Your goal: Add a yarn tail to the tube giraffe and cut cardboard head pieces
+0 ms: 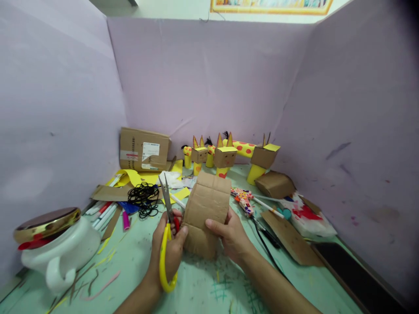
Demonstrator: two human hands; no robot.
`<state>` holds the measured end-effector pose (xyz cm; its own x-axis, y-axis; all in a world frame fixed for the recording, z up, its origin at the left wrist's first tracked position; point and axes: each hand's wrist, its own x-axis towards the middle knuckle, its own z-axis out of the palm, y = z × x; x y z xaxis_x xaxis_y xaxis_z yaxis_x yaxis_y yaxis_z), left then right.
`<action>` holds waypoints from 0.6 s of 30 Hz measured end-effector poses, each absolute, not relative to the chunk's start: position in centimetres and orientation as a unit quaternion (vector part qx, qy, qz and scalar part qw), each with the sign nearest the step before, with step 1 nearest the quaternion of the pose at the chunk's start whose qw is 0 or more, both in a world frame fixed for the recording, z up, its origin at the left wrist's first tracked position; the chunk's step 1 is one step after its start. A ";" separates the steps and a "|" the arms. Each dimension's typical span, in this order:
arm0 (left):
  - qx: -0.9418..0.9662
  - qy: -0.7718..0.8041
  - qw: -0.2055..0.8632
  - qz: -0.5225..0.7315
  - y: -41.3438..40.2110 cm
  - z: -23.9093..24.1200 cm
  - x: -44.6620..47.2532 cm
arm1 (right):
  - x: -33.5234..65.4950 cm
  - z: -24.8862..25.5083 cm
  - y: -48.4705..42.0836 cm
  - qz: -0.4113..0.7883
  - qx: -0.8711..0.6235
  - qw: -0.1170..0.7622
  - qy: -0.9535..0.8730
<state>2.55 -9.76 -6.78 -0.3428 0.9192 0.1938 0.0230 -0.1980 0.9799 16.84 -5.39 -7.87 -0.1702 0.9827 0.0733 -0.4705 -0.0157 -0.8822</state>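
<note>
A creased piece of brown cardboard (209, 200) is held up above the green table, in the middle of the view. My right hand (234, 233) grips its right edge, thumb lying across the front. At its lower left edge my left hand (172, 246) pinches the cardboard with the thumb. That same hand carries a pair of scissors (166, 255), yellow and red handled, blades slightly apart and pointing up, clear of the cardboard. The fingers behind the cardboard are hidden.
Cardboard-headed giraffe figures (225, 157) stand along the back wall, beside a cardboard box (144, 150). Black cord (144, 198) and markers (104, 213) lie left, near a white pot (65, 250). To the right are a patterned glue gun (244, 200), a cardboard strip (291, 240) and a dark phone-like slab (353, 274).
</note>
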 end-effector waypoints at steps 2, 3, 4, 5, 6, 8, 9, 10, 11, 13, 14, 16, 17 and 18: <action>0.447 0.515 0.360 0.637 -9.7 -7.0 2.4 | 16.8 -7.9 -5.3 0.635 -0.311 0.562 -0.429; 0.447 0.512 0.363 0.638 -9.6 -7.1 2.3 | 16.8 -7.9 -5.3 0.634 -0.313 0.561 -0.431; 0.447 0.512 0.365 0.637 -9.6 -7.2 2.3 | 16.8 -7.8 -5.3 0.636 -0.313 0.560 -0.429; 0.447 0.514 0.364 0.635 -9.6 -7.2 2.3 | 16.8 -7.7 -5.3 0.639 -0.312 0.560 -0.425; 0.448 0.517 0.363 0.633 -9.6 -7.2 2.4 | 16.8 -7.7 -5.3 0.644 -0.310 0.560 -0.419; 0.451 0.520 0.358 0.631 -9.6 -7.2 2.5 | 16.8 -7.6 -5.3 0.653 -0.302 0.561 -0.409; 0.452 0.519 0.354 0.633 -9.6 -7.1 2.6 | 16.7 -7.6 -5.3 0.656 -0.299 0.562 -0.406; 0.453 0.517 0.352 0.635 -9.6 -7.1 2.6 | 16.7 -7.6 -5.3 0.657 -0.297 0.563 -0.405; 0.452 0.516 0.352 0.637 -9.6 -7.1 2.7 | 16.7 -7.6 -5.3 0.656 -0.296 0.564 -0.405; 0.449 0.513 0.358 0.638 -9.6 -7.1 2.8 | 16.7 -7.6 -5.4 0.652 -0.294 0.568 -0.407; 0.448 0.512 0.362 0.638 -9.6 -7.1 2.8 | 16.6 -7.5 -5.4 0.651 -0.294 0.570 -0.407; 0.446 0.510 0.369 0.636 -9.6 -7.2 2.8 | 16.5 -7.3 -5.6 0.650 -0.295 0.573 -0.402; 0.445 0.508 0.370 0.638 -9.6 -7.3 2.8 | 16.5 -7.2 -5.7 0.652 -0.297 0.574 -0.397; 0.444 0.506 0.369 0.641 -9.6 -7.3 2.7 | 16.4 -7.1 -5.8 0.653 -0.298 0.575 -0.393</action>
<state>2.71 -9.58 -7.31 -0.3331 0.9224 0.1954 -0.0229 -0.2151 0.9763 16.38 -5.77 -7.11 -0.1608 0.9851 0.0618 -0.5166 -0.0306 -0.8557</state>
